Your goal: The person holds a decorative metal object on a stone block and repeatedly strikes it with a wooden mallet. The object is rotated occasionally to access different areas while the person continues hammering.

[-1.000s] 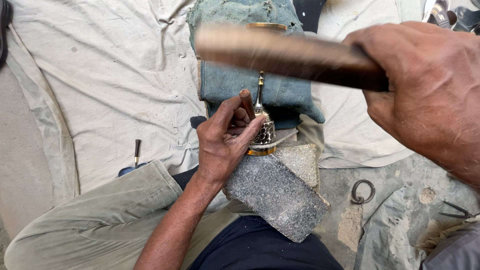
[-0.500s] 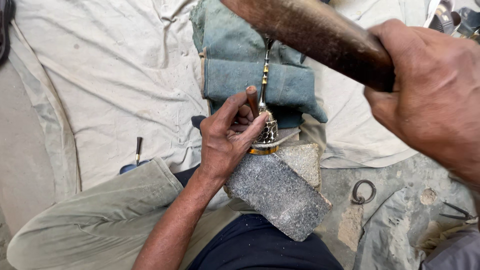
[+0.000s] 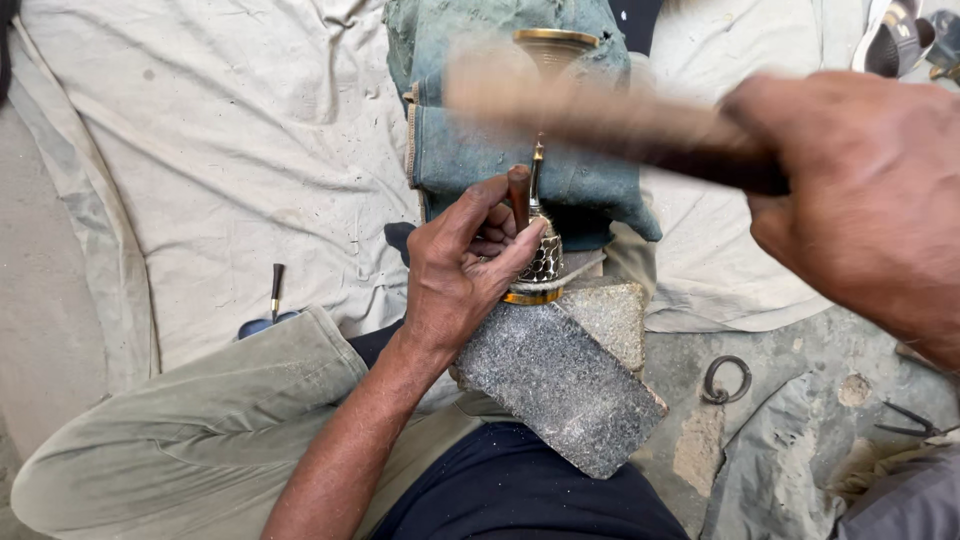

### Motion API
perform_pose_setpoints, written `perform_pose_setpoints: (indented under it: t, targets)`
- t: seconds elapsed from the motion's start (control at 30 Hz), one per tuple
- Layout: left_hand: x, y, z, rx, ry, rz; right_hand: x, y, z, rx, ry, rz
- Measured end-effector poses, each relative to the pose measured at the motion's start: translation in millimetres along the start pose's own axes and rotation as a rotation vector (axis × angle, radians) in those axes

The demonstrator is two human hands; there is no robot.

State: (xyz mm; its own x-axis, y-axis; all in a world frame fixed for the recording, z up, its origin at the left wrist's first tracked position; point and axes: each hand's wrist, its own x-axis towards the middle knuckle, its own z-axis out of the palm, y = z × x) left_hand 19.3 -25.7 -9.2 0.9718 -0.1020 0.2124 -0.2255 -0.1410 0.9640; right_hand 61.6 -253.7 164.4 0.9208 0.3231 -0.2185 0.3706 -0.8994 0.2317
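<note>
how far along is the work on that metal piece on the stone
Done: the metal piece already carries a scale pattern over its body. In hand: the left hand holds a punch on it, the right hand swings a blurred wooden mallet. Left: cannot tell how much surface stays plain.

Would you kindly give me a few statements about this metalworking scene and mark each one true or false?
1. The left hand holds a small punch against a patterned metal piece. True.
2. The right hand is empty. False: it grips a wooden mallet handle, blurred with motion.
3. The metal piece rests at the edge of a grey stone block. True.
4. A metal ring lies on the white cloth. False: it lies on the bare ground to the right of the block.
5. A folded blue-green cloth lies beyond the metal piece. True.
</note>
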Motion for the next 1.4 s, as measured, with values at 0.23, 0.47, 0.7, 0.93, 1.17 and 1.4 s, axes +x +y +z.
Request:
perform_pose_setpoints:
  t: [0.23, 0.47, 0.7, 0.93, 1.17, 1.4]
  targets:
    - [1, 5, -1, -0.031, -0.002, -0.046, 4, -8, -22, -0.101, -0.126, 0.056]
    - [0, 5, -1, -0.021, -0.004, -0.041, -7, 4, 0, 0.066, 0.02, 0.094]
    - [2, -1, 0, -0.011, -0.001, 0.02, -10, 19, 12, -0.001, 0.015, 0.052]
    - [-1, 3, 1, -0.008, 0.037, 0.004, -13, 12, 9, 0.64, 0.354, -0.021]
    - [6, 14, -2, 0.082, -0.058, -0.015, -13, 23, 15, 0.19, 0.102, 0.135]
    - [15, 18, -3, 0.113, -0.106, -0.022, -17, 25, 31, 0.562, 0.261, 0.157]
